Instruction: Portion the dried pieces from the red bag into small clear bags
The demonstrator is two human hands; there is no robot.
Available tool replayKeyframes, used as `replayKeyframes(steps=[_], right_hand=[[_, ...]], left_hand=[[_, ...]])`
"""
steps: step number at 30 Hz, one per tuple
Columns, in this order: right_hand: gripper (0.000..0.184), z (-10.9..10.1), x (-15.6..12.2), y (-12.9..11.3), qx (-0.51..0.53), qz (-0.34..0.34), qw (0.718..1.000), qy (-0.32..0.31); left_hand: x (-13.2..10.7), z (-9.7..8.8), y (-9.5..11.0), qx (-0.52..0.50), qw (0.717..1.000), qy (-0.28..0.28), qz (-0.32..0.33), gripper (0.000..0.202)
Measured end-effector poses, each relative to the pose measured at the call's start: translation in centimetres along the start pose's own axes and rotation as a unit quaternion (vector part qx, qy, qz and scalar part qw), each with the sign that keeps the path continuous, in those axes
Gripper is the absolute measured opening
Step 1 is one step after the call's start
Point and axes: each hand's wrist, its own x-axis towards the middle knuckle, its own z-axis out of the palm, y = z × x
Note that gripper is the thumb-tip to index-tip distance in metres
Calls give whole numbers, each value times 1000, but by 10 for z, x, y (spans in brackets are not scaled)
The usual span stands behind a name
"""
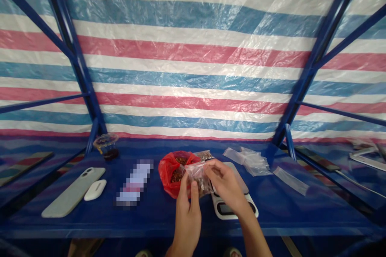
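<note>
Between my hands is a small clear zip bag (199, 176) with brownish bits in its lower part. My left hand (189, 204) grips its left side, with thumb and fingers closed on the plastic. At the upper right corner, my right hand (224, 182) pinches the bag near its zip edge. Just behind and left of the bag sits an open red plastic bag (165, 170) holding reddish-brown granules. A white digital scale (237, 211) lies under my right hand, partly covered by it. Another filled clear bag (205, 155) rests behind the held one.
Several flat clear bags (255, 162) lie at the back right, with a single one (291, 180) nearer. On the left are a pale phone (72, 192), a white earbud case (95, 190), a pixelated item (134, 182) and a cup of dark liquid (110, 152). Blue metal posts (315, 64) flank the table.
</note>
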Motion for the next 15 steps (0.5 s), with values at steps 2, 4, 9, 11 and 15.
replayKeyframes(steps=[2,4,9,11,15], right_hand=[[39,15,0,0,9,13,999,-43],[42,28,4,5,1,20,998,-51],[31,55,23,28,-234,-74,969,15],[23,64,29,37,-346,-91,934,2],[25,68,33,47,-429,-68,900,-30]], left_hand=[[4,0,5,-50,998,3,-40,55],[8,-5,9,-75,996,24,-48,54],[23,-42,16,32,989,146,-6,36],[28,-57,18,118,981,154,-21,35],[31,-72,16,275,950,110,-95,36]])
